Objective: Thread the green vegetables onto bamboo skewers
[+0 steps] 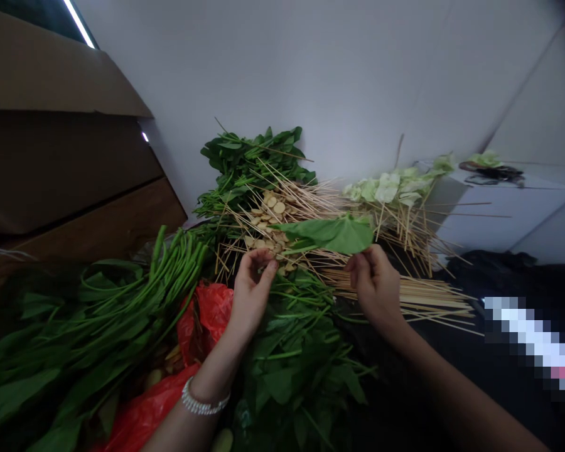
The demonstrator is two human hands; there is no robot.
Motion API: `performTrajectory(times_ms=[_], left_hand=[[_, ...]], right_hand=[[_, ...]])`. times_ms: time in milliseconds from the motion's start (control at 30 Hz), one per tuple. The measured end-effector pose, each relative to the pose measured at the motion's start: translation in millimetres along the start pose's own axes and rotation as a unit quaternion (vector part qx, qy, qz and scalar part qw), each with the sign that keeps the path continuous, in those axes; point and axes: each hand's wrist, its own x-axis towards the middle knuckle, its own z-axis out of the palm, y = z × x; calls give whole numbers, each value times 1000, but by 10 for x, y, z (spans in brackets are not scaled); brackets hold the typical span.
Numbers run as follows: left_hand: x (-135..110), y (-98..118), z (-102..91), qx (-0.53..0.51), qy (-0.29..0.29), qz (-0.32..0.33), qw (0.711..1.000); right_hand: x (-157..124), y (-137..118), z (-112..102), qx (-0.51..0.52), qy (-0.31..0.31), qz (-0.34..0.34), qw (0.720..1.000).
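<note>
My right hand (pixel 379 287) pinches the broad end of a green leaf (pixel 341 234), which stretches leftward above the skewers. The fingers of my left hand (pixel 253 285) are curled with the thumb close to them, near the leaf's stem side; what they hold, if anything, is too small to make out. Beneath and between the hands lies a bunch of leafy greens (pixel 292 364). Just beyond are skewers threaded with round pale slices (pixel 275 206). Bare wooden skewers (pixel 433 304) lie in a bundle beside my right hand.
A large pile of long-stemmed greens (pixel 94 326) lies at left, next to a red plastic bag (pixel 214 314). Skewered greens (pixel 254 157) and skewered pale cabbage leaves (pixel 395 187) rest against the white wall (pixel 311 75). A cardboard box (pixel 61 81) stands at upper left; black plastic (pixel 513 276) is at right.
</note>
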Motion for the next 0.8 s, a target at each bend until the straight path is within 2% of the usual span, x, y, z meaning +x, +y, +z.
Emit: performTrajectory(times_ms=[33,100,167,200,267,333,400,467,600,700,800], left_hand=[[-2,-2,-11,20,-31,-7,999],[-5,1,-59,74,-156,-46,984],[-5,4,-128,133,-299,-78,942],[-3,1,-163,160,-348,-73,921],[3,-13,-215,213,-397,-32,892],[9,-28,-235,247,-411,8,878],[14,-27,-223,233,-403,6,885],[19,-2,-195,177,-358,-28,916],[46,71,-158,42,-165,-102,980],[93,81,-164,-85,-53,-157,983],[162,23,-182,-187,-17,-198,962]], right_hand=[[14,16,-7,22,8,20,1000],[23,42,-3,56,11,43,997],[17,54,14,72,5,53,996],[10,55,23,73,3,54,996],[-2,52,37,70,0,53,996],[-11,49,44,67,-2,48,997],[-18,47,50,65,-3,44,997],[-27,42,58,60,-8,40,997],[-63,15,75,34,-38,12,999],[-106,-24,86,18,-78,-28,996],[-162,-67,110,-10,-119,-94,988]])
